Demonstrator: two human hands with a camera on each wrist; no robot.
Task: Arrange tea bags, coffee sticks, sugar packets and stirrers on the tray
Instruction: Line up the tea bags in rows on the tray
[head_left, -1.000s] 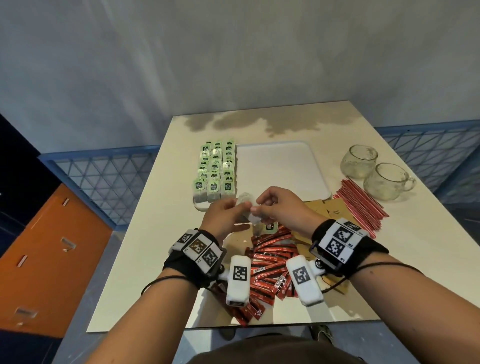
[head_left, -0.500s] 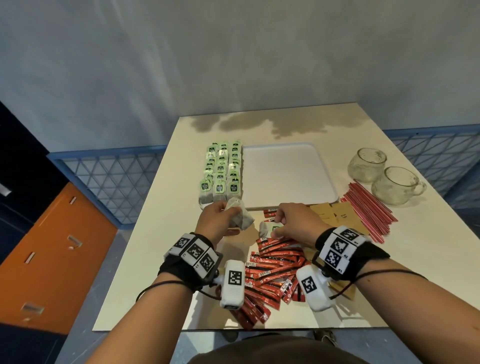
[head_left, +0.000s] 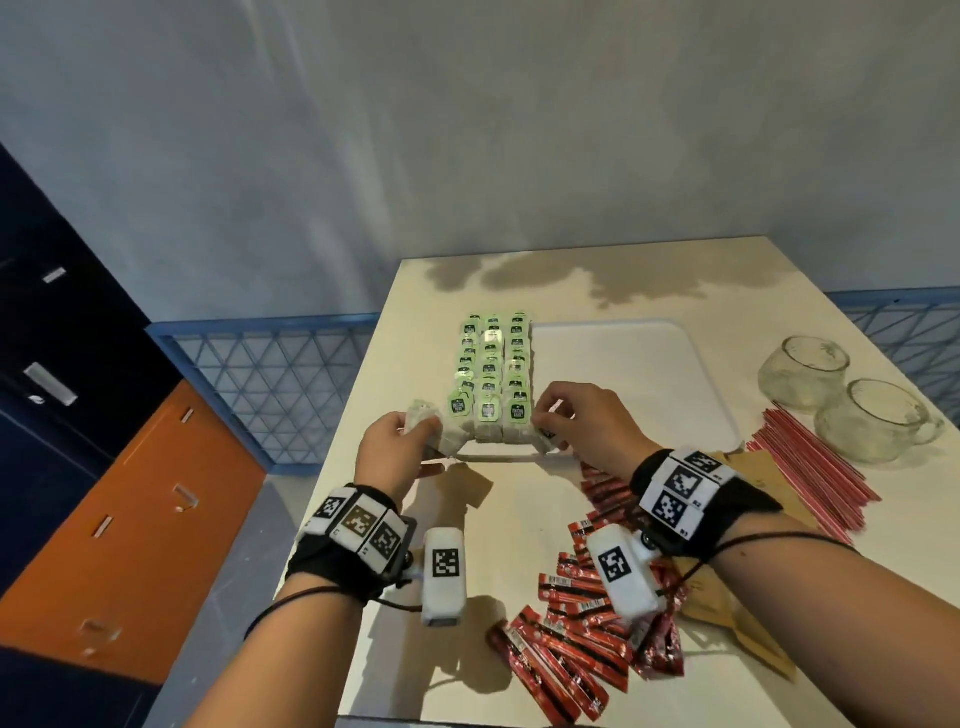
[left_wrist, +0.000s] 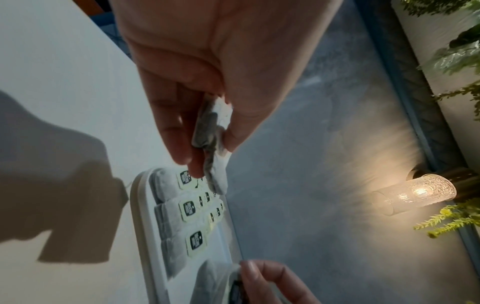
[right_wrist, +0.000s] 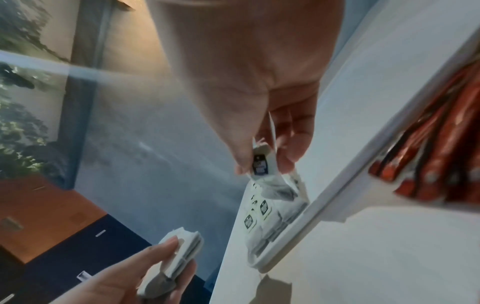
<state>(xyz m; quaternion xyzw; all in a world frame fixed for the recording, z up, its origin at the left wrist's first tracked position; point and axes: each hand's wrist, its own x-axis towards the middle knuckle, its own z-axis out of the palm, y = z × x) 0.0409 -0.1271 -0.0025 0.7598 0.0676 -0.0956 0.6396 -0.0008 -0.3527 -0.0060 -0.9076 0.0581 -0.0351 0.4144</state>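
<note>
Green-tagged tea bags (head_left: 491, 374) stand in three rows on the left part of the white tray (head_left: 623, 374). My left hand (head_left: 415, 431) pinches a small stack of tea bags (left_wrist: 211, 144) just left of the nearest row. My right hand (head_left: 545, 421) pinches one tea bag (right_wrist: 262, 166) by its tag at the tray's near edge, right of the rows. Red coffee sticks (head_left: 587, 613) lie heaped on the table under my right wrist. Brown sugar packets (head_left: 748, 467) and red stirrers (head_left: 815, 478) lie to the right.
Two glass cups (head_left: 802, 371) (head_left: 872, 421) stand right of the tray, beyond the stirrers. The tray's right part is bare. The table's left edge (head_left: 363, 415) runs close to my left hand, with a blue lattice rail and an orange cabinet below.
Both hands have parted and moved forward from the coffee stick pile to the tray's near edge. The left carries its tea bags to the left, the right holds one tea bag.
</note>
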